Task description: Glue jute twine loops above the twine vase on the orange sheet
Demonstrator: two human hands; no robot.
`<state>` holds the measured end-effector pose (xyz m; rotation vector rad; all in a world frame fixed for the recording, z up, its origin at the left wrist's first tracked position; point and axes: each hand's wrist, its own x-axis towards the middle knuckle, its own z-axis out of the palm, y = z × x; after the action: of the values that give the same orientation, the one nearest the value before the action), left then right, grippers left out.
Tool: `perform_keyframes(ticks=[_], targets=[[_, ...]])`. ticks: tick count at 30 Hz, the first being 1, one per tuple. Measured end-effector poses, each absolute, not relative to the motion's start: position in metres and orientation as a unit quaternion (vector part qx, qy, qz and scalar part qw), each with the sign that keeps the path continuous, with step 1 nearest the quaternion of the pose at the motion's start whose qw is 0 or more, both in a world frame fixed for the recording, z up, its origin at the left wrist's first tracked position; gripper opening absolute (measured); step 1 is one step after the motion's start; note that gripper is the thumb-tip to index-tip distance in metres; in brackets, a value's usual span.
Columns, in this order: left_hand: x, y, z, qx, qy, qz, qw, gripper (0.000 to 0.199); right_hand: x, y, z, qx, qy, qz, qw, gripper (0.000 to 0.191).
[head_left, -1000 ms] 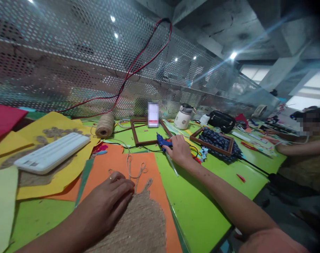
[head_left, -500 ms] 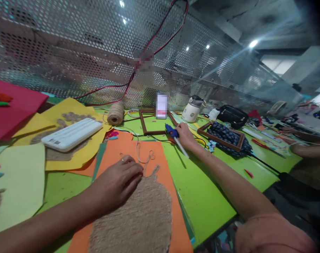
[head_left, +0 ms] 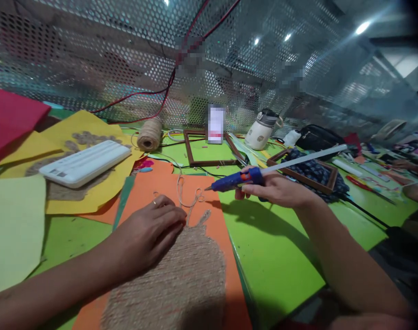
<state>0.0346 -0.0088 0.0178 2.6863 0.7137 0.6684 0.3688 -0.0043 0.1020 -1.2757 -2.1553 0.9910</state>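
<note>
One ridged twine shape (head_left: 181, 270) on paper (head_left: 140, 197)

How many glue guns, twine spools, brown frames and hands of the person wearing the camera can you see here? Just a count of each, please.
Glue gun: 1
Twine spool: 1
Brown frames: 2 (left frame, right frame)
Wearer's hands: 2 (left hand, right hand)
Total: 6

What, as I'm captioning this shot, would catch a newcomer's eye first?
Probably the blue glue gun, held in the person's right grip, nozzle pointing left. Next, the brown twine shape on orange paper, front and centre; then the white box at left, over yellow paper.
</note>
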Motion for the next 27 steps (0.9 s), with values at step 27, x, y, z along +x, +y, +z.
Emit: perform_keyframes(ticks=[27], targets=[[0.035, -0.01, 0.017, 0.934, 0.229, 0.242, 0.127, 0.022, 0.334, -0.013, 0.075, -0.525, -0.75, 0.355, 0.191, 0.039]])
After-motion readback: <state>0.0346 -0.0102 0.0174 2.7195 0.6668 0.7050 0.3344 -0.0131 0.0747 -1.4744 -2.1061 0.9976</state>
